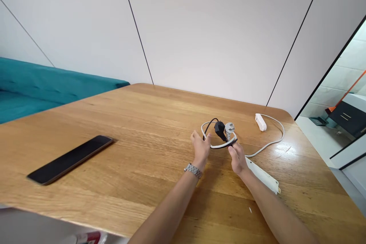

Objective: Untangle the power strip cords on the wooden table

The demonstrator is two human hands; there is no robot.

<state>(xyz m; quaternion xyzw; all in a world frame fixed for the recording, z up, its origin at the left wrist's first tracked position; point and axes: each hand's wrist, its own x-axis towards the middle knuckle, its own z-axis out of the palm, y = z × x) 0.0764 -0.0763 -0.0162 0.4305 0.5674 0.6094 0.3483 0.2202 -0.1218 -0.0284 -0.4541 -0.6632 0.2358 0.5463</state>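
Above the wooden table, my left hand (201, 145), with a metal watch on its wrist, has its fingers closed at the left side of looped black and white cables. My right hand (238, 157) pinches the same loops on their right side. A black plug (220, 129) and a white plug (229, 128) with its prongs up stand out between my hands. Partly behind my right forearm lies a white power strip (263, 174). A white cord (274, 143) curves from near it to a small white block (260, 122).
A dark flat tablet-like device (71, 159) lies on the left of the wooden table (137, 122). Behind the table is a white panelled wall (206, 34). A teal sofa (57, 84) stands at the far left, and an opening at the right shows a dark cabinet (349, 116).
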